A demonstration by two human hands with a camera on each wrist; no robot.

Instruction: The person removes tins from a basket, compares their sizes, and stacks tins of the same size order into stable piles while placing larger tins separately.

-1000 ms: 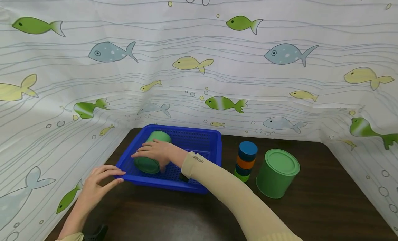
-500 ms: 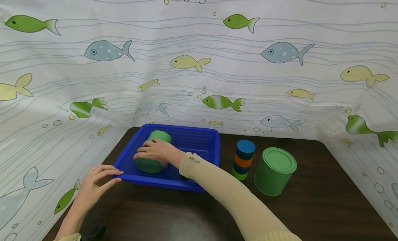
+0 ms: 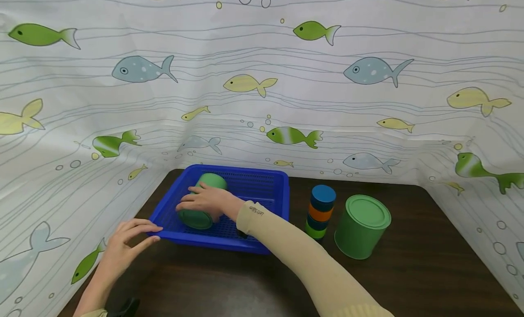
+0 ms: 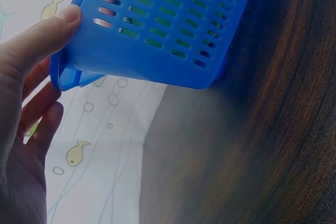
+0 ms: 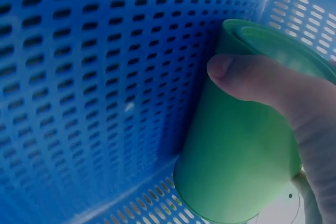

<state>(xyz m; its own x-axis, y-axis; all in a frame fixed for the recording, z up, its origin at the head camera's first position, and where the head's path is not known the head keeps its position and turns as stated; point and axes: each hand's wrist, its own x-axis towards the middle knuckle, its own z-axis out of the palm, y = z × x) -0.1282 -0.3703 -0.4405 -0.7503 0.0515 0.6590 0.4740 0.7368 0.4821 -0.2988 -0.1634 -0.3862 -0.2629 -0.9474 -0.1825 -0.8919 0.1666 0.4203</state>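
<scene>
A green can (image 3: 196, 219) lies on its side in the left part of a blue plastic basket (image 3: 245, 170). My right hand (image 3: 209, 201) grips the can from above. In the right wrist view my thumb (image 5: 247, 74) presses on the can's side near its ridged end, and most of the fingers are hidden. At the basket's near left corner, my left hand (image 3: 123, 245) holds the rim. The left wrist view has that thumb (image 4: 52, 32) on the slotted outer wall and the other fingers behind the rim.
Right of the basket stands a stack of blue, orange and green round pieces (image 3: 321, 212). Next to it is an upright green can (image 3: 362, 228). A small dark object (image 3: 242, 233) sits in the basket, partly covered by my sleeve. Fish-patterned sheeting (image 3: 254, 53) surrounds the dark wooden table (image 3: 229, 285).
The view shifts slightly. Both hands keep their places on the can and the basket rim, with no clear movement of either thing.
</scene>
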